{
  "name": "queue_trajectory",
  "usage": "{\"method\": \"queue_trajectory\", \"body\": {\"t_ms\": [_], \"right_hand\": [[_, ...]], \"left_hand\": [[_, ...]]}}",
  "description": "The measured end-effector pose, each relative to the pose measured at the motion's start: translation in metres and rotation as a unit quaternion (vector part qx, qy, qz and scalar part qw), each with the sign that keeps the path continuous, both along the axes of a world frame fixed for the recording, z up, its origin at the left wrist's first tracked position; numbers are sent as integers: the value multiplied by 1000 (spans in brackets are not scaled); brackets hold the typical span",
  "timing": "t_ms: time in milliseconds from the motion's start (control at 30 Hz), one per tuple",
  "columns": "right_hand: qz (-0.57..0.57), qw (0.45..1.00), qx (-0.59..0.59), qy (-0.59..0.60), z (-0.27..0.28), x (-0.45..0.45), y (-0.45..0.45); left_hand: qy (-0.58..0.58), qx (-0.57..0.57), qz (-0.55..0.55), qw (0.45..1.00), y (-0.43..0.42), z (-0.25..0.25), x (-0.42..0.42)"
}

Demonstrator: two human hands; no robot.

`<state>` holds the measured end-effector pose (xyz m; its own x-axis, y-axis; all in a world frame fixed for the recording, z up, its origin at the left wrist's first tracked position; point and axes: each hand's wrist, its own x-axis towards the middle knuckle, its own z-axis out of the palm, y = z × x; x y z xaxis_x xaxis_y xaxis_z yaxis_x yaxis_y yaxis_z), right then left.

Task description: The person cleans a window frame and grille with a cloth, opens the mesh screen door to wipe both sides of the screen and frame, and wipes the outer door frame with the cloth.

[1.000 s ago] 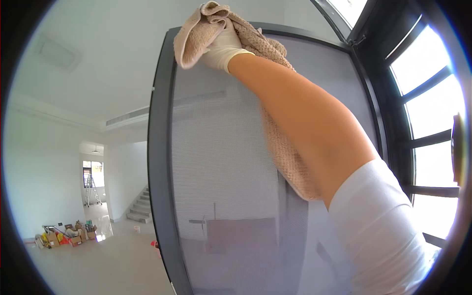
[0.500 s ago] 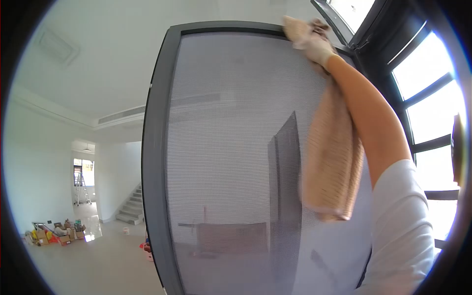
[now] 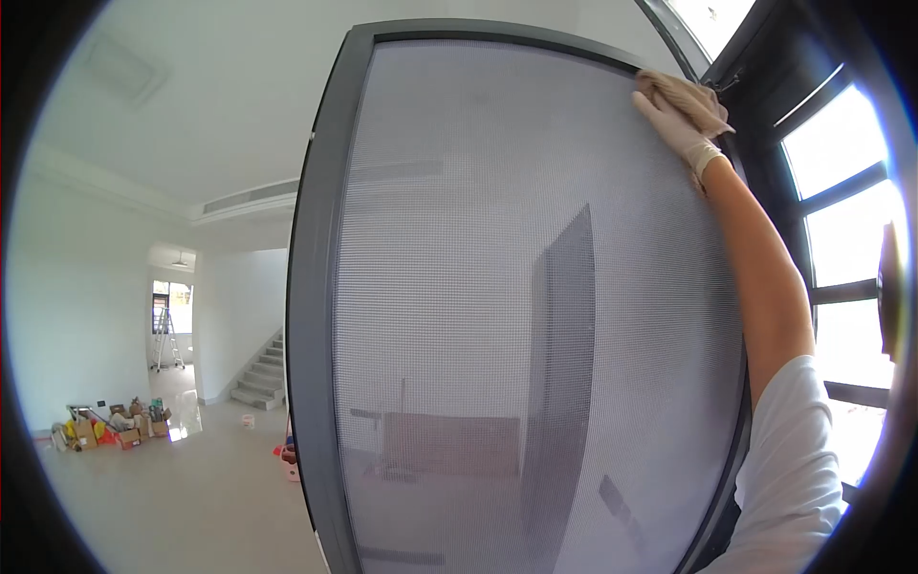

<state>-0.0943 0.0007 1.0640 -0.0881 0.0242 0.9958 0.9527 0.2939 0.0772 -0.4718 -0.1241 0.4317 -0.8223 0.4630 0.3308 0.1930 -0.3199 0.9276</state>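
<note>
My right hand (image 3: 675,126), in a pale glove, reaches up to the top right corner of a screen door. Its fingers press a tan cloth (image 3: 690,96) against the dark grey frame (image 3: 507,34). Most of the cloth is bunched above and beside the hand, so the fingertips are partly covered. Below them spreads the grey mesh (image 3: 459,230) of the door. My left hand is out of view.
On the right stands a dark-framed window (image 3: 832,201) with bright panes. Far left, boxes and bags (image 3: 115,426) sit on the shiny floor near a doorway with a stepladder (image 3: 167,340). Stairs (image 3: 260,373) rise behind the door's left edge.
My right hand has moved right along the top of the frame to the corner. The cloth, which hung long below it, is now bunched up at the hand. The view has shifted slightly.
</note>
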Motion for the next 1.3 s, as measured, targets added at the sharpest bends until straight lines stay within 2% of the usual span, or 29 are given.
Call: {"method": "queue_trajectory", "body": {"t_ms": [33, 100, 167, 233, 300, 367, 433, 533, 567, 667, 700, 733, 800, 833, 867, 933, 967, 1000, 1067, 1133, 1200, 1233, 1300], "right_hand": [[72, 993, 90, 17, -16, -21, -7], [181, 976, 115, -33, -7, -43, 4], [119, 962, 196, -150, -15, -92, -22], [121, 941, 155, -274, 27, -138, -18], [71, 960, 145, -230, 10, -187, -55], [26, 945, 247, -211, 23, -217, -55], [-17, 869, 450, -204, 79, -251, -16], [114, 845, 482, -202, 36, -299, -59], [176, 945, 209, -178, 32, -318, -57], [146, 936, 178, -268, 27, -331, -54], [90, 913, 203, -342, 3, -322, -69], [114, 898, 275, -325, -7, -330, -55], [140, 883, 241, -379, -34, -327, -62], [160, 876, 166, -423, -62, -319, -79], [184, 870, 147, -433, -81, -320, -77], [178, 827, 205, -493, -126, -321, -69], [262, 781, 221, -523, -153, -317, -67], [343, 728, 235, -545, -183, -311, -68], [447, 642, 20, -622, -248, -298, -84], [601, 527, -57, -598, -321, -291, -81], [641, 438, -297, -555, -404, -278, -46], [558, 545, -130, -612, -437, -279, -26], [532, 576, -44, -619, -401, -274, -23]], "left_hand": [[-5, -4, -2, 1000, -3, 4, 1], [2, -15, -11, 1000, -3, 5, 3], [22, -30, -20, 999, -3, 1, -2], [26, -38, -4, 999, -8, 6, 0], [51, -36, 21, 998, -11, 8, 3], [96, -29, 49, 994, -10, 6, 3], [90, -13, 54, 994, -5, 1, 2], [64, 6, 45, 997, -1, -7, -6], [54, 11, 37, 998, 2, -9, -5], [58, 36, 40, 997, 18, -28, -13], [58, 34, 35, 997, 15, -25, -11], [60, 29, 30, 997, 10, -17, -9], [34, 33, 16, 999, 3, -6, -5], [9, 41, 8, 999, 1, -2, -6], [-16, 48, 0, 999, 1, -4, -6], [-66, 130, -59, 988, 17, -26, -21], [-91, 173, -87, 977, 23, -36, -23], [-87, 194, -65, 975, 25, -37, -19], [-71, 241, -21, 968, 27, -28, -14], [-61, 189, 119, 973, 33, -24, -13], [-73, 181, 139, 971, 34, -6, -13], [-84, 179, 139, 970, 32, -3, -10], [-118, 177, 123, 969, 28, 12, 2]]}}
